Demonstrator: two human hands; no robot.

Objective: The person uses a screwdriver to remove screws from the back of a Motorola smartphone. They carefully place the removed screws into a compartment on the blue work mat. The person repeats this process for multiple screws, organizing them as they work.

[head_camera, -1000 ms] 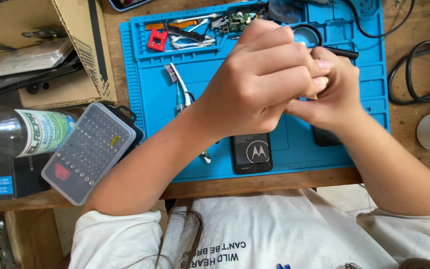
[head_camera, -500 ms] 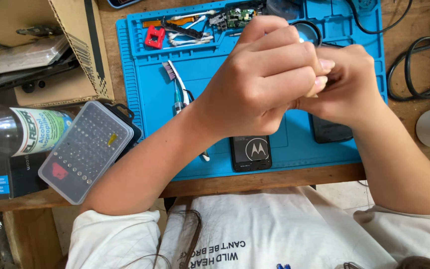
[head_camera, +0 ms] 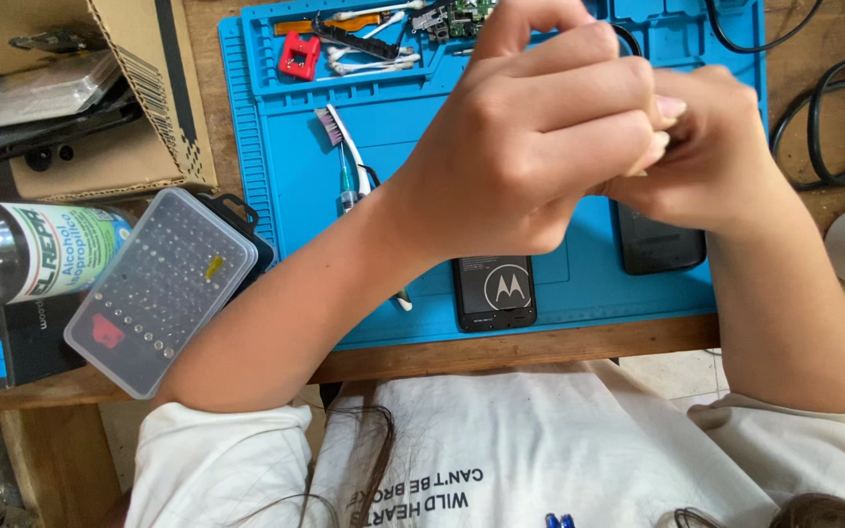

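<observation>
My left hand and my right hand are pressed together, raised over a blue work mat. Their curled fingers pinch a small pale object that is almost wholly hidden between them. Below the hands a black phone part with a round emblem lies on the mat's near edge. A second dark phone lies to its right, partly under my right wrist. A toothbrush rests on the mat to the left of my left hand.
The mat's top tray holds a red tool, cotton swabs and a circuit board. At left are a clear bit case, a bottle lying on its side and a cardboard box. Black cables coil at right.
Both hands stay clasped together on the hidden object and have shifted only slightly. The things on the mat have not moved.
</observation>
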